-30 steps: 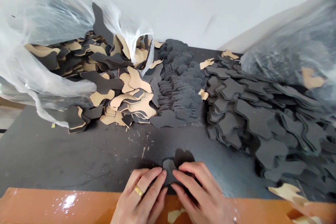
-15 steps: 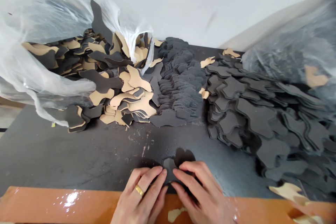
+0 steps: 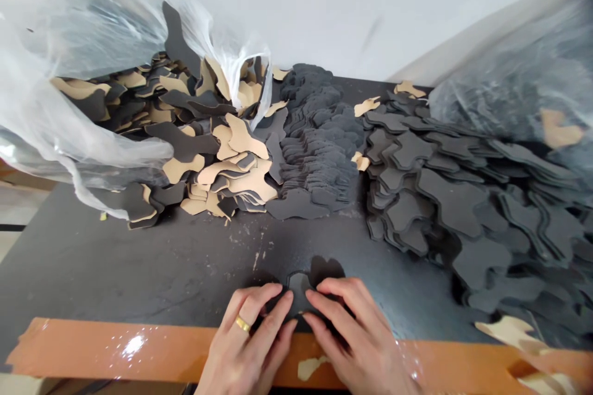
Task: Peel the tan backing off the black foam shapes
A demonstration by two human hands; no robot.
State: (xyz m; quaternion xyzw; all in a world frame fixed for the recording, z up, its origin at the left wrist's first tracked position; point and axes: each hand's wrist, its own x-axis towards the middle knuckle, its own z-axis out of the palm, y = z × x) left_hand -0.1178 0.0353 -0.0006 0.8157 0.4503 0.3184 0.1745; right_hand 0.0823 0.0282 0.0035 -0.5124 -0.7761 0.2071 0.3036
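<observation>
A small black cut piece [image 3: 300, 289] lies flat on the dark table [image 3: 139, 271] near its front edge. My left hand [image 3: 252, 339], with a gold ring on one finger, presses its fingertips on the piece's left side. My right hand [image 3: 356, 336] presses on its right side. A second dark piece [image 3: 327, 268] shows just behind the fingers.
An open clear plastic bag [image 3: 69, 74] at the left spills black and tan cut pieces [image 3: 222, 160]. A row of black pieces [image 3: 319, 142] runs down the middle. A large heap of black pieces [image 3: 463, 197] fills the right. Orange tape [image 3: 115, 349] lines the front edge.
My hands stay on the black piece; only the view has shifted slightly.
</observation>
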